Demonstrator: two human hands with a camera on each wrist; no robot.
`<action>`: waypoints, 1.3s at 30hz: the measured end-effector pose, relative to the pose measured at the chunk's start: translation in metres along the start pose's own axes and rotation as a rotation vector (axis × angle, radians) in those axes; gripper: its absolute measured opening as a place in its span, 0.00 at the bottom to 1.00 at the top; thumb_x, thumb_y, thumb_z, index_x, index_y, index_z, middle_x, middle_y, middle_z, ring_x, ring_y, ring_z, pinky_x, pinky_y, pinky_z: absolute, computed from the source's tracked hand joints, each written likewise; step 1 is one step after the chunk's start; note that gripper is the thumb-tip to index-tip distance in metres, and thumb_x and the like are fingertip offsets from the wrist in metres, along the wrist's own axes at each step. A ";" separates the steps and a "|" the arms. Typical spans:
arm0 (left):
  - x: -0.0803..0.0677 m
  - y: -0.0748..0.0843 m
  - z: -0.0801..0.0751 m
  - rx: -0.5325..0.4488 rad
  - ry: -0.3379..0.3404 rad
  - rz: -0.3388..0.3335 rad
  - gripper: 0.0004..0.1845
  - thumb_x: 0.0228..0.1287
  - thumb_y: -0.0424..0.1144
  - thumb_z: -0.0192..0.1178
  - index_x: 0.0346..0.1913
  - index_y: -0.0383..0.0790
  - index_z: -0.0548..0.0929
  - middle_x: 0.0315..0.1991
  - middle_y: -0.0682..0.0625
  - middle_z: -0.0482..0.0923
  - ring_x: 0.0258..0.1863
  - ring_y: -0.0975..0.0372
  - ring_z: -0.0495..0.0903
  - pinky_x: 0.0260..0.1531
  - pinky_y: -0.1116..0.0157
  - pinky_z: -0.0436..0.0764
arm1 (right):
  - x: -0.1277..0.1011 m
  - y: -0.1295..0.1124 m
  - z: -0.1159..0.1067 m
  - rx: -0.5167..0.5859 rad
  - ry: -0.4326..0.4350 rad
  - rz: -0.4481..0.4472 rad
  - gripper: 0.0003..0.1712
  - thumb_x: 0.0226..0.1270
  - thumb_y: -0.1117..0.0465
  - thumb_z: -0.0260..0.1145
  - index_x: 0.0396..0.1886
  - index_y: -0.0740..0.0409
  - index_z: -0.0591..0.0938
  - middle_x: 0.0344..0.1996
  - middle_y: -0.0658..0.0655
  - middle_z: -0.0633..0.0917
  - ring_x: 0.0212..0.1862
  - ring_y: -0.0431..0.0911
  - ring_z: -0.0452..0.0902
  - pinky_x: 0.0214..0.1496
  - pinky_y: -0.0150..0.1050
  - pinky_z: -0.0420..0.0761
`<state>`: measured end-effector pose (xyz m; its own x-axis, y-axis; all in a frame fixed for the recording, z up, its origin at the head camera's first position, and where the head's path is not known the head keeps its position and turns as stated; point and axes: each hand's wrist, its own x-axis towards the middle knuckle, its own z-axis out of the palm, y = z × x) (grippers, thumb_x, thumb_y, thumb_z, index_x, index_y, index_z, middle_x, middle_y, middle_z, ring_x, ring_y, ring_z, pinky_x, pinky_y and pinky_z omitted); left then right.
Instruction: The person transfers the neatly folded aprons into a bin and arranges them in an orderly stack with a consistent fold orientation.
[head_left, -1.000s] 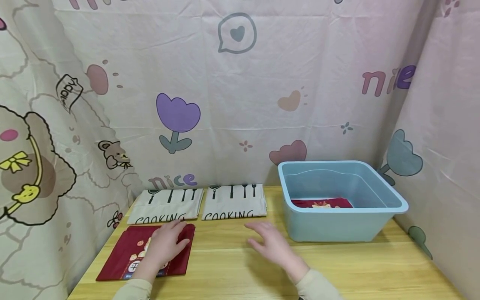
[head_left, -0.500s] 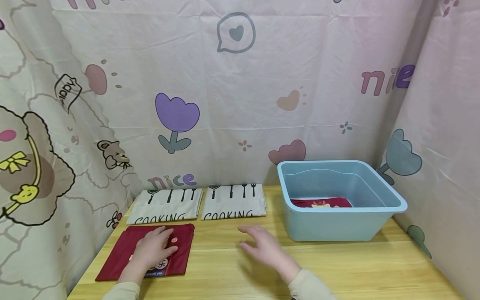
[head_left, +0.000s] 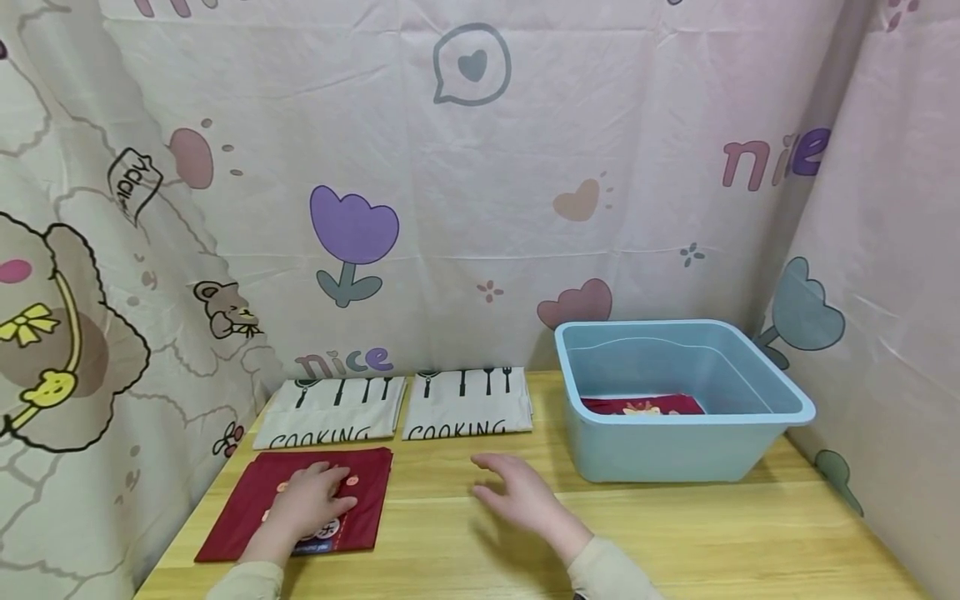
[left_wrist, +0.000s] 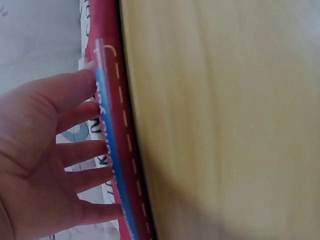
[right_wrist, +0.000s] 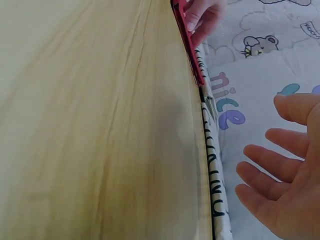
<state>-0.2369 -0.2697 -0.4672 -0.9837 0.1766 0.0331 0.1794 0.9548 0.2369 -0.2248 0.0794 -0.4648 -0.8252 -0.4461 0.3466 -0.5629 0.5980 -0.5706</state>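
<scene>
My left hand (head_left: 306, 502) rests on a folded dark red cloth (head_left: 225, 525) at the left of the table, fingers spread with their tips on the fabric. Cartoon figures and a blue strip with lettering show partly beneath the hand. In the left wrist view, the thumb and fingertips touch the top of the red cloth (left_wrist: 112, 100), which lies flat. My right hand (head_left: 517, 492) hovers above the bare wood to the right of the cloth, holding nothing. The right wrist view shows this right hand (right_wrist: 285, 165) with its fingers apart and slightly bent.
Two folded white cloths, a left one (head_left: 330, 412) and a right one (head_left: 468, 404), printed with utensils and "COOKING", lie at the table's back. A light blue bin (head_left: 660, 450) stands back right, with another red cloth (head_left: 675, 406) inside. A patterned curtain (head_left: 480, 183) encloses the table.
My left hand has drawn back leftward and nearer across the red cloth, which has slid very slightly right in the last half second. The right hand has drifted a little left.
</scene>
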 end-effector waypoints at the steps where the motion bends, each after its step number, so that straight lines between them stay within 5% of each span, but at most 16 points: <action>1: 0.001 0.003 0.000 0.003 -0.001 0.008 0.27 0.57 0.49 0.71 0.55 0.36 0.84 0.55 0.30 0.75 0.55 0.33 0.72 0.52 0.36 0.72 | 0.000 0.000 0.001 0.001 -0.001 0.005 0.24 0.68 0.57 0.67 0.61 0.62 0.79 0.57 0.57 0.82 0.60 0.54 0.76 0.64 0.51 0.72; 16: 0.012 0.069 0.015 -0.018 0.036 0.036 0.24 0.55 0.46 0.73 0.51 0.36 0.85 0.49 0.34 0.77 0.47 0.39 0.74 0.43 0.40 0.77 | 0.000 0.006 0.003 0.034 0.025 0.070 0.25 0.68 0.57 0.67 0.61 0.64 0.79 0.55 0.61 0.82 0.57 0.57 0.77 0.61 0.54 0.74; 24: 0.023 0.101 0.026 -0.035 0.031 0.011 0.23 0.55 0.48 0.73 0.50 0.38 0.85 0.46 0.37 0.76 0.45 0.41 0.72 0.34 0.35 0.77 | -0.001 0.014 -0.001 0.082 0.029 0.101 0.25 0.69 0.58 0.66 0.61 0.66 0.77 0.55 0.64 0.82 0.56 0.58 0.78 0.59 0.56 0.75; 39: 0.032 0.163 0.040 0.007 0.042 -0.052 0.23 0.55 0.50 0.72 0.47 0.38 0.85 0.44 0.36 0.76 0.46 0.41 0.72 0.35 0.30 0.75 | 0.001 0.028 -0.008 0.114 0.065 0.155 0.25 0.69 0.61 0.66 0.61 0.70 0.76 0.54 0.68 0.81 0.55 0.61 0.79 0.56 0.56 0.78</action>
<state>-0.2384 -0.0988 -0.4658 -0.9913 0.1163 0.0615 0.1275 0.9641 0.2328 -0.2418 0.1007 -0.4739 -0.9051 -0.3085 0.2928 -0.4226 0.5750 -0.7006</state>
